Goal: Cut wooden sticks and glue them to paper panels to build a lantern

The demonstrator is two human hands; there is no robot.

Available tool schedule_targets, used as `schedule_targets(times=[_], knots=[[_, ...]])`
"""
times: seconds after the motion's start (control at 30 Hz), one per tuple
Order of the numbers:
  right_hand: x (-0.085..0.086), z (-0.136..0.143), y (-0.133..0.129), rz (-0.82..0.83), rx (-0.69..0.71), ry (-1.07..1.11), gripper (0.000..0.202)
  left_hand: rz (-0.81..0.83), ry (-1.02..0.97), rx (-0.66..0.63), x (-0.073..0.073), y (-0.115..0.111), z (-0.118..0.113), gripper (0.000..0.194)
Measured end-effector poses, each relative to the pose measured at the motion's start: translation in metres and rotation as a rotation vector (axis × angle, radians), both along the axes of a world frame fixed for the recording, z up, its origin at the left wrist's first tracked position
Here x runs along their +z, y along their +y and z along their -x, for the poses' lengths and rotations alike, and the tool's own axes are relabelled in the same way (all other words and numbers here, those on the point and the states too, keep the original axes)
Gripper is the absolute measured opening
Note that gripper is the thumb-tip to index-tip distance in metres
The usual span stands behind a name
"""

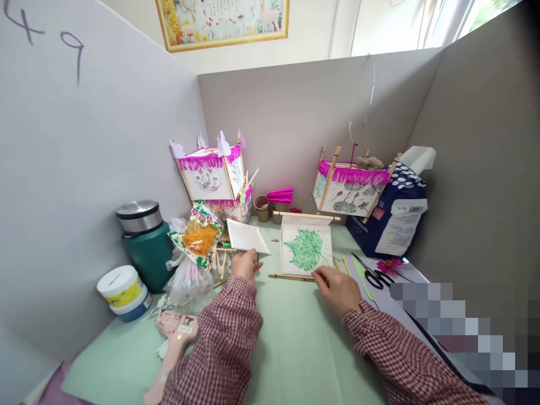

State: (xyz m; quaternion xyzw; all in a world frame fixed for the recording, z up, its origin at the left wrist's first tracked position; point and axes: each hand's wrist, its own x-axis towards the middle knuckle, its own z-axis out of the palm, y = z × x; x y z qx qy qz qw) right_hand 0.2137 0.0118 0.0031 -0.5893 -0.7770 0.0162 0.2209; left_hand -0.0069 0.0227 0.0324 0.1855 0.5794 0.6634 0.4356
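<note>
In the middle of the table stands a small paper lantern frame (307,247) with a green maple leaf print and wooden sticks along its top and bottom. My right hand (340,288) pinches the right end of the bottom wooden stick (291,277). Left of the frame, my left hand (243,265) has its fingers curled, with a bit of green at the fingertips; what it holds is hidden. Just beyond it leans a blank white panel (247,236). Several loose wooden sticks (221,264) lie beside that hand.
Two fringed lanterns stand behind, one left (206,179) and one right (352,191). A pink glue gun (175,343), teal thermos (147,253), white-lidded tub (124,292) and orange snack bag (198,236) are left. Black scissors (375,277) and a blue tissue pack (394,216) are right. Partitions surround the table.
</note>
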Motion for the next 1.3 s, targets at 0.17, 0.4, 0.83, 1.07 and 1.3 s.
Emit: schedule_targets(times=[0.17,0.4,0.83,1.07,1.3], knots=[[-0.020,0.003,-0.007,-0.070,0.245,0.117,0.028,0.061,-0.046,0.043,0.000,0.035,-0.005,0.020],[-0.023,-0.001,-0.009,-0.064,0.316,0.241,0.027,0.124,0.171,-0.053,-0.001,0.060,-0.012,0.024],[-0.021,-0.001,-0.011,-0.233,0.375,0.435,0.019,-0.110,1.280,0.195,0.049,-0.017,-0.029,0.028],[-0.018,0.014,-0.022,-0.235,0.490,0.586,0.048,-0.459,1.577,0.132,0.035,-0.074,-0.081,0.027],[-0.026,0.017,-0.018,-0.113,0.372,0.776,0.030,-0.493,1.556,-0.196,0.019,-0.086,-0.099,0.017]])
